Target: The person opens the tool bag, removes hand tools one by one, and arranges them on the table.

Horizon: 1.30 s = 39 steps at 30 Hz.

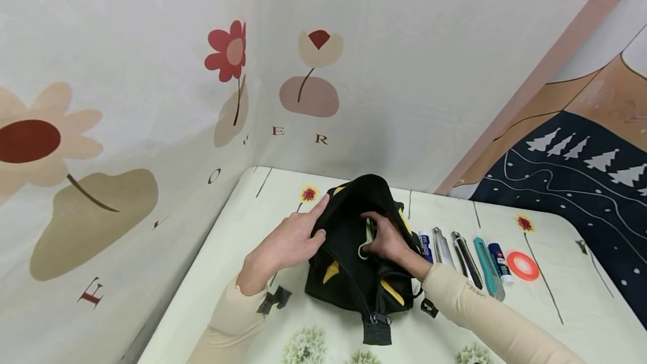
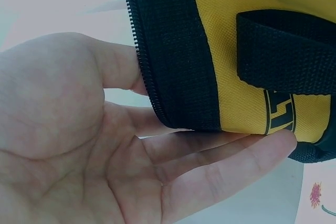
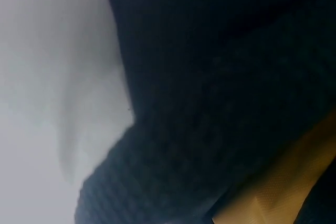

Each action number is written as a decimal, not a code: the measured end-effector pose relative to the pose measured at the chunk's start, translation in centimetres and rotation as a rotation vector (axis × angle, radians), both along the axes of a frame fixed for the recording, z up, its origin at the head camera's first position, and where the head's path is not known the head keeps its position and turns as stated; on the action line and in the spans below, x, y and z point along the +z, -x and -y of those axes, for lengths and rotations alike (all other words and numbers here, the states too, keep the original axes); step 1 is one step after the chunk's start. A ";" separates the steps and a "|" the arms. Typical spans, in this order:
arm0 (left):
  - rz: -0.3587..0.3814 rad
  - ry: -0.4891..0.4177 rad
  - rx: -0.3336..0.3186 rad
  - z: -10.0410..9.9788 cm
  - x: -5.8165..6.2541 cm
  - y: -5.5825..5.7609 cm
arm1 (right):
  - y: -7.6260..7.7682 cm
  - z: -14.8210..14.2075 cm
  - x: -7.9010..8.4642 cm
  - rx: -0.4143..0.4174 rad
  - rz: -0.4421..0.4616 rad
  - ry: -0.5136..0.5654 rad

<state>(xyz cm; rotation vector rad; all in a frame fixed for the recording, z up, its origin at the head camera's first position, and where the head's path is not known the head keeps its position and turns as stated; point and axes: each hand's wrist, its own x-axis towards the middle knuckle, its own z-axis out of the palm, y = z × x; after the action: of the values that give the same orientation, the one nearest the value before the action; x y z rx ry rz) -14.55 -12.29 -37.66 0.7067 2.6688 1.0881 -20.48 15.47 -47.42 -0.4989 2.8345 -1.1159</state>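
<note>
A black and yellow zippered tool bag (image 1: 336, 288) stands with its mouth wide on the table. My left hand (image 1: 290, 240) grips the bag's left rim, thumb over the edge. In the left wrist view, the fingers of that left hand (image 2: 210, 177) lie along the yellow outer side, below a black strap loop (image 2: 286, 51). Inside the bag, my right hand (image 1: 388, 239) holds a small green item with a pale ring-shaped part (image 1: 361, 251), whose kind I cannot tell. Dark bag fabric (image 3: 199, 108) fills most of the right wrist view, where the right hand is hidden.
Right of the bag lie a glue stick (image 1: 425, 247), a grey utility knife (image 1: 442, 247), a black and silver one (image 1: 466, 258), a teal one (image 1: 486, 265), another glue stick (image 1: 499, 262) and an orange tape roll (image 1: 510, 263). Fabric-covered walls (image 1: 384, 100) border the table.
</note>
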 end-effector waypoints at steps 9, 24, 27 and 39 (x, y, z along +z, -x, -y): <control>-0.001 -0.001 -0.004 -0.1 0.1 -0.1 | -0.1 0.1 0.7 0.034 0.118 0.146; 0.010 -0.001 0.009 -0.2 0.1 -0.1 | -0.6 -0.2 2.3 0.092 0.234 0.392; 0.012 0.000 0.011 -0.2 0.1 -0.1 | -1.1 -0.5 2.9 0.123 0.259 0.416; -0.004 -0.011 -0.001 -0.3 0.0 -0.3 | -3.2 -1.5 4.8 0.100 0.186 0.519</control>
<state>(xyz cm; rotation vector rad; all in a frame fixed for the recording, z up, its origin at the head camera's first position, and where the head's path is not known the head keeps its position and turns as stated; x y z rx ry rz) -14.29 -12.03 -37.61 0.7129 2.6677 1.1030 -17.30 17.00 -42.62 -0.5189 2.3202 -1.7751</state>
